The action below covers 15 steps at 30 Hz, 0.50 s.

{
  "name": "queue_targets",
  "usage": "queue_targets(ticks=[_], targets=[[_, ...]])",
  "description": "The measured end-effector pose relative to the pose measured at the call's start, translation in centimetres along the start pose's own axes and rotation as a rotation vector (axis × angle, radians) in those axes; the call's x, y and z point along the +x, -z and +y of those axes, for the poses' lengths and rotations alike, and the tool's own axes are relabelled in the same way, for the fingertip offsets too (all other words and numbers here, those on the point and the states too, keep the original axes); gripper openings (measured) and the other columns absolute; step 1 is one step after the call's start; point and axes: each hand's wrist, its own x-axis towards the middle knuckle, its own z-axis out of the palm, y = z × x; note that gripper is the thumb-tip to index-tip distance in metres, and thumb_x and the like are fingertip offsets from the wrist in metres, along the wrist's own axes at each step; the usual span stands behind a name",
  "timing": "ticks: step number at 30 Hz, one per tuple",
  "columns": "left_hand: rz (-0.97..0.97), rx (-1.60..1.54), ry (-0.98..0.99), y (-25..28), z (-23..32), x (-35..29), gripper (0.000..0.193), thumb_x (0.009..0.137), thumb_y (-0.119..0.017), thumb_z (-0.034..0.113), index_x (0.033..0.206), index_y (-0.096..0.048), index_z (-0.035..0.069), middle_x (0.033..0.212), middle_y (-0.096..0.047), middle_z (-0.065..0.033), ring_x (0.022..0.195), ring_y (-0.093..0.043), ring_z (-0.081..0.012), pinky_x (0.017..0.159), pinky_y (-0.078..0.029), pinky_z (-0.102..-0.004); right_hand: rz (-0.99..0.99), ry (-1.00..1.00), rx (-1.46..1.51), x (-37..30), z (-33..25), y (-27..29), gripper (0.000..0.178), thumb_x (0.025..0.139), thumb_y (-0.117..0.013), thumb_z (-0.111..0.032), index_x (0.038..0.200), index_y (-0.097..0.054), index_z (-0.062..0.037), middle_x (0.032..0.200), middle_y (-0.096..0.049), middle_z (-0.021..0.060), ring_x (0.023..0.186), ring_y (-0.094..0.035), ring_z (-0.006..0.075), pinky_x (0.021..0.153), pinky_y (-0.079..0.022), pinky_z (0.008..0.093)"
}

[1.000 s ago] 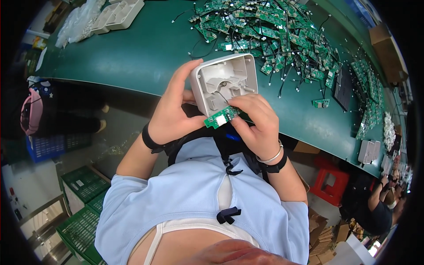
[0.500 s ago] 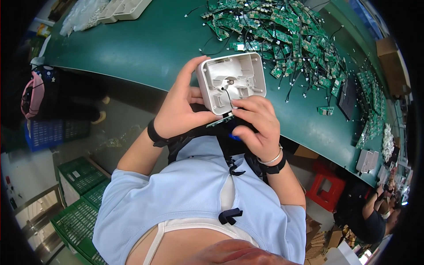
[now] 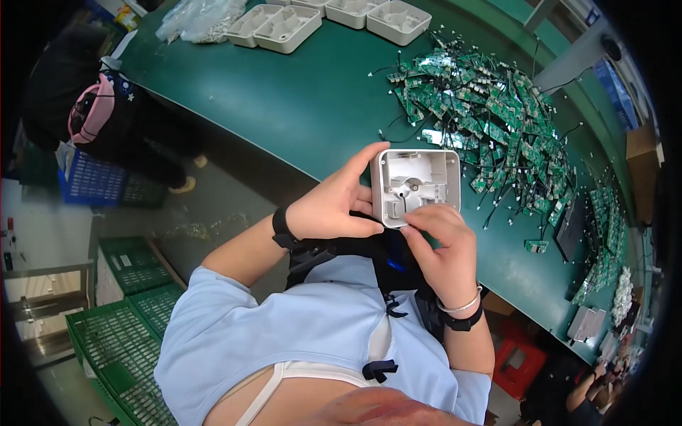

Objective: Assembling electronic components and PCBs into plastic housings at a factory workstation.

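Observation:
A white plastic housing, open side up, is held over the table's near edge. My left hand grips it by its left wall, thumb along the near side and fingers behind. Inside are ribs, screw posts and a round hub with a hole. A short black cable runs from the hole to the near wall. At that near rim the thumb and fingers of my right hand are pinched together on the cable's end; what else lies under them is hidden.
A large pile of green circuit boards with black leads covers the table's right part. More housings and a clear plastic bag stand at the far left. Green crates sit on the floor, left; a red stool, right.
Housing and both hands appear lower and further right, as the whole view has shifted. The small green circuit board below the housing no longer shows. My right fingers have moved up onto the near rim.

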Motion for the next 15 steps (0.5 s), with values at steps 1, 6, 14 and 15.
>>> queue_targets(ticks=[1, 6, 14, 15], targets=[[-0.014, -0.011, 0.008, 0.2, 0.1, 0.0, 0.110, 0.081, -0.075, -0.007, 0.163, -0.005, 0.011, 0.155, -0.035, -0.0181, 0.120, -0.066, -0.0281, 0.098, -0.057, -0.0400, -0.002, -0.004, -0.008, 0.0, -0.2, -0.1, 0.016, 0.079, -0.078, -0.001, 0.096, -0.076, -0.0009, 0.094, -0.074, 0.0130, 0.092, -0.069, 0.0304, 0.086, -0.053, 0.0382], [-0.103, 0.007, 0.131, 1.9, 2.3, 0.9, 0.106, 0.083, -0.080, 0.000, 0.162, -0.011, 0.008, 0.155, -0.039, -0.0164, 0.124, -0.063, -0.0285, 0.100, -0.055, -0.0397, -0.002, -0.015, -0.031, -0.4, -0.6, 0.6, 0.014, 0.079, -0.078, 0.000, 0.093, -0.077, -0.0013, 0.091, -0.074, 0.0118, 0.089, -0.069, 0.0297, 0.085, -0.053, 0.0379], [0.588, 1.444, -0.300, 28.9, 8.9, 9.0, 0.077, 0.087, -0.081, 0.042, 0.144, -0.052, -0.002, 0.142, -0.056, -0.0254, 0.132, -0.055, -0.0364, 0.111, -0.043, -0.0429, 0.153, -0.168, -0.038, -8.0, -1.5, 9.3, 0.011, 0.078, -0.078, 0.001, 0.089, -0.076, 0.0002, 0.090, -0.074, 0.0100, 0.088, -0.068, 0.0262, 0.085, -0.052, 0.0372], [0.659, 1.801, -0.286, 35.7, 9.8, 8.1, 0.086, 0.086, -0.080, 0.048, 0.146, -0.049, -0.005, 0.144, -0.054, -0.0293, 0.134, -0.053, -0.0403, 0.112, -0.042, -0.0444, 0.170, -0.192, -0.070, -9.0, -1.4, 11.0, 0.011, 0.078, -0.078, 0.001, 0.089, -0.076, 0.0002, 0.090, -0.074, 0.0100, 0.088, -0.068, 0.0262, 0.085, -0.052, 0.0372]])
